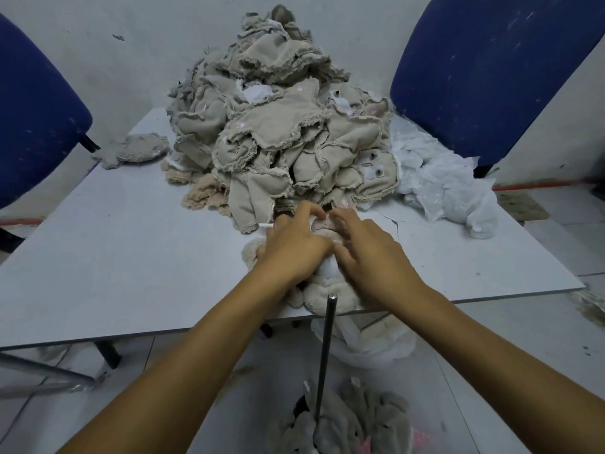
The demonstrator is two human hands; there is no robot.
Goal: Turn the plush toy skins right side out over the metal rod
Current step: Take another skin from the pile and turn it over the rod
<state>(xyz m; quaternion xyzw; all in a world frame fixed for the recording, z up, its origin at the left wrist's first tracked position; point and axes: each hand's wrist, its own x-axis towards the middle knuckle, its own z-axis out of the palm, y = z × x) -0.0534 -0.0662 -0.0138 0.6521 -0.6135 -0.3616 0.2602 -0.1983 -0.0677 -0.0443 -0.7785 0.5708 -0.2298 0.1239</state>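
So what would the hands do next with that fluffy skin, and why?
Probably draw the plush skin toward the table edge and fit its opening over the metal rod. Both the left hand and right hand grip it on the table, and the rod's tip stands bare just in front.

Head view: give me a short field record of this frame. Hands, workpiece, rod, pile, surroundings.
left hand: fingers curled, gripping the plush skin
right hand: fingers curled on the same skin
plush skin: cream, fluffy, at the table's near edge
metal rod: upright, tip bare just below the skin
pile: inside-out beige skins at the back of the table
plastic bag: white, right of the pile
chairs: blue, either side
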